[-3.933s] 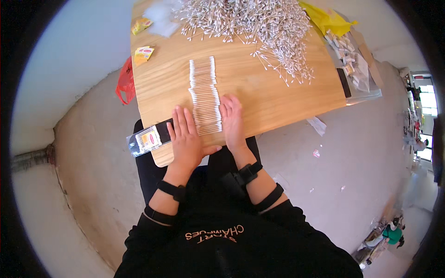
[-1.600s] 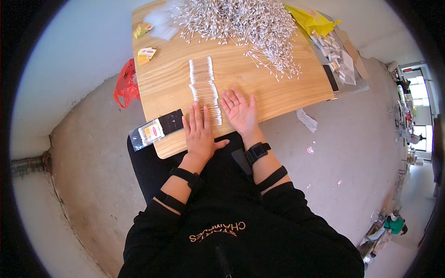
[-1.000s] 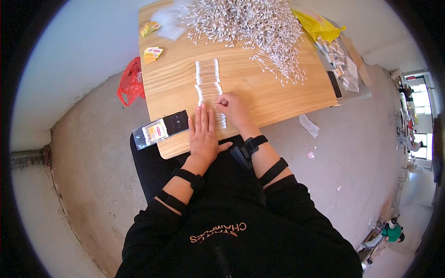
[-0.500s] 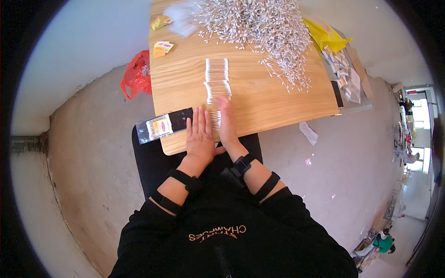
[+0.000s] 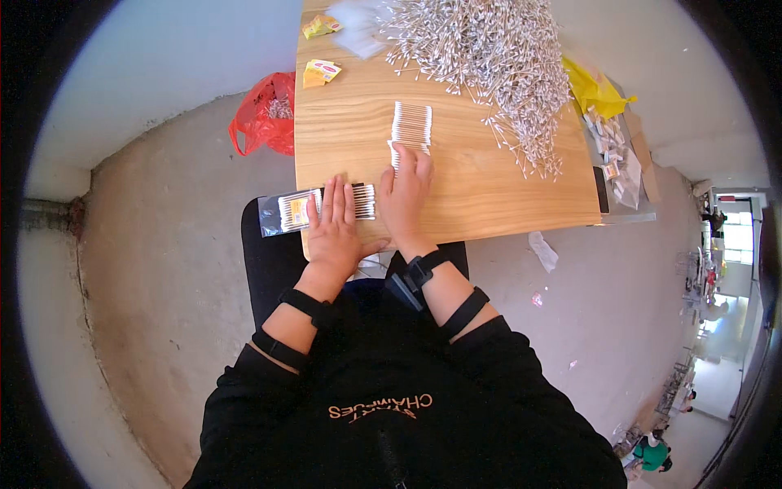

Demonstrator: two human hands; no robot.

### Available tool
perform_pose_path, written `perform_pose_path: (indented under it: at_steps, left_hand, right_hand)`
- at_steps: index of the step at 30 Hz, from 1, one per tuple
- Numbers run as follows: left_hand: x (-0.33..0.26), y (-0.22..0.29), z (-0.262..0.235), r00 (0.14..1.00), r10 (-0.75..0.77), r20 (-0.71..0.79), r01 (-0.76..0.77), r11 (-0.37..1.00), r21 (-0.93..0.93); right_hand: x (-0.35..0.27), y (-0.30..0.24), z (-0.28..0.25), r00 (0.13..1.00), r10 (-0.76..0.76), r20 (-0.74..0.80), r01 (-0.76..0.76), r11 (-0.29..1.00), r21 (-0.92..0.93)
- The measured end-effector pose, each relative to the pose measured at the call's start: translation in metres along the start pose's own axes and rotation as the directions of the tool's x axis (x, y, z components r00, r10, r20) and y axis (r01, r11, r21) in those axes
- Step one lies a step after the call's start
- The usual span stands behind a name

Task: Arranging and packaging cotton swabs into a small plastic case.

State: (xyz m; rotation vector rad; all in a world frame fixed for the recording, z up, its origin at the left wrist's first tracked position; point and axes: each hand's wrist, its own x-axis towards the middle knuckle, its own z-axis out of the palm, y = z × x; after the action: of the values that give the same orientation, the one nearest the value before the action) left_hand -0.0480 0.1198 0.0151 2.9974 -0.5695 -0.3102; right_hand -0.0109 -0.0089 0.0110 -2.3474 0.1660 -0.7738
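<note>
Head: left fingers [image 5: 328,200] flat near tabletop's edge [image 5: 505,231], right fingers [image 5: 405,161] curl over swabs [image 5: 412,122], grip unclear, space rightward.

Orange lettering [image 5: 415,400] is borne by a black top [image 5: 456,379] at the near side of the wooden table [image 5: 489,200]; print [image 5: 327,68] too small to be read is carried by yellow cards [image 5: 319,74] and a packet [image 5: 273,216] along its left.

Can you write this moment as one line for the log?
left hand: over black package and cotton swabs | right hand: fingers at swab row | around: swab pile, red bag, table
</note>
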Motion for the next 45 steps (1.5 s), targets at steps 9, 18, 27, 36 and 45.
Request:
perform_pose_path:
  at_steps: [9, 18, 27, 36, 45]
  left_hand:
    - [0.002, -0.005, 0.003, 0.999, -0.028, -0.033, 0.029, 0.999, 0.019]
    - [0.001, -0.006, 0.002, 0.996, -0.063, -0.060, 0.065, 0.998, 0.027]
    - [0.000, -0.007, 0.000, 0.995, -0.057, 0.076, 0.059, 0.998, -0.024]
    - [-0.014, -0.073, 0.001, 0.828, -0.269, -0.493, 0.076, 0.923, -0.376]
    - [0.010, -0.114, 0.057, 0.729, -0.651, 0.211, -0.073, -0.380, -0.922]
  right_hand:
    - [-0.001, 0.002, 0.037, 0.956, -0.248, 0.158, 0.277, 0.941, -0.194]
    - [-0.008, -0.006, 0.029, 0.941, -0.262, 0.215, 0.296, 0.944, -0.146]
    - [0.001, -0.010, 0.034, 0.943, -0.249, 0.220, 0.286, 0.945, -0.159]
    - [-0.004, -0.005, 0.041, 0.935, -0.183, 0.304, 0.260, 0.936, -0.239]
    - [-0.005, -0.012, 0.045, 0.927, -0.200, 0.317, 0.277, 0.935, -0.221]
